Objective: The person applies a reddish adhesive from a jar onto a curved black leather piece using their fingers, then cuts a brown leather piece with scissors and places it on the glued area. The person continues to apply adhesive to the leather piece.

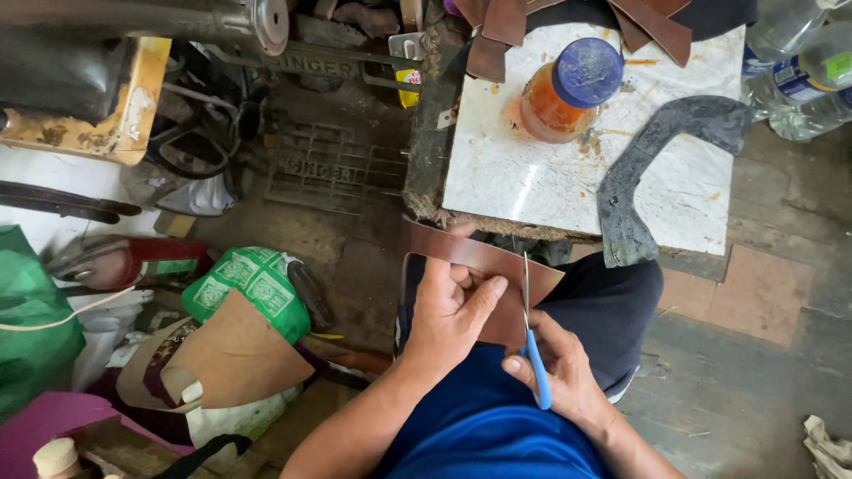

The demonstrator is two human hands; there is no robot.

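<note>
Foreground: left hand [451,310] pinching a brown leather piece [484,266] between thumb and fingers, over the lap, just below the white marble slab [532,177]. The leather is smooth, reddish-brown and folded; its lower part is hidden behind the hand. Right hand [559,368] closed around blue-handled scissors [531,341], blades upright against the leather; the blade tips are thin and hard to make out. Both forearms are cut off by the frame's lower edge.
</note>
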